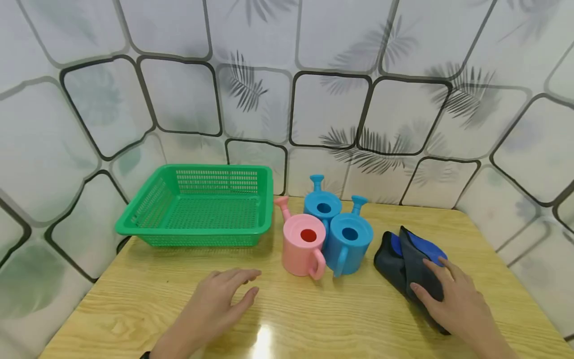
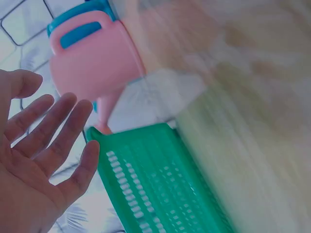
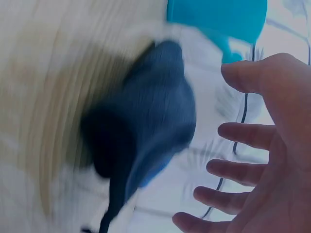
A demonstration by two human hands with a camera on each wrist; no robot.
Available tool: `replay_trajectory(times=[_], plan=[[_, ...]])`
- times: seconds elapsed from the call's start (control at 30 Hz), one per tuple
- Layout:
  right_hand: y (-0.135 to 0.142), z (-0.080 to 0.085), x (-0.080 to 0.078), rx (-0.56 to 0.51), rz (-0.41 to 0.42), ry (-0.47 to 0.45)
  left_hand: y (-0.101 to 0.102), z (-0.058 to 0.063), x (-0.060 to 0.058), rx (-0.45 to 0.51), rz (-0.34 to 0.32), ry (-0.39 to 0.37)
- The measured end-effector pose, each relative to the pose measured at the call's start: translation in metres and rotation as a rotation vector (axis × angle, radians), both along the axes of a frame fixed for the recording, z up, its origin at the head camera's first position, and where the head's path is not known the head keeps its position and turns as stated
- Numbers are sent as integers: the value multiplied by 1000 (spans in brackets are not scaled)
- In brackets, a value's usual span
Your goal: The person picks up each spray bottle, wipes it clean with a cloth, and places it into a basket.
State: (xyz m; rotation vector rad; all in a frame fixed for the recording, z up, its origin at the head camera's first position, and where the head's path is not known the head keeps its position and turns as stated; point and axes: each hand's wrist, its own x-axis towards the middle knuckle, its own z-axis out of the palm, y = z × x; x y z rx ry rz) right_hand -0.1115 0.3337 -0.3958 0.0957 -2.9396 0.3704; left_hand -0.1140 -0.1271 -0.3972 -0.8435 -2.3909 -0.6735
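My left hand [image 1: 219, 299] hovers over the table in front of the pink watering can [image 1: 293, 254], holding nothing. In the left wrist view its fingers [image 2: 63, 126] are spread and loosely bent. My right hand [image 1: 462, 301] is at the right, over a folded dark fabric bundle [image 1: 414, 264] with blue patches. The right wrist view shows a gap between its relaxed, parted fingers and the blurred bundle [image 3: 160, 107]. Two blue watering cans, one in front [image 1: 360, 249] and one behind [image 1: 311, 204], stand close against the pink one.
A green plastic basket [image 1: 193, 232] with perforated sides sits at the back left of the wooden table [image 1: 148, 299]. Patterned wall covering [image 1: 255, 114] encloses the back and sides. The watering cans stand between basket and bundle.
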Motion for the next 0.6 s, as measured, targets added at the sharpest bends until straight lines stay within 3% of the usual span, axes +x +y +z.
replay_trajectory(times=[0.17,0.33,0.4,0.47,0.6], plan=[[28,-3,-1,5,-23,-110,18,1,-7,-2,-74,14],[35,-13,-4,-22,-12,-284,33,1,-10,-29,-119,-37],[33,-17,-5,-33,-2,-327,38,1,-10,-22,-145,-125],[28,-21,-5,-28,15,-328,44,3,-12,4,-176,-265],[17,-24,-1,-37,77,-254,55,5,-19,95,-241,-563]])
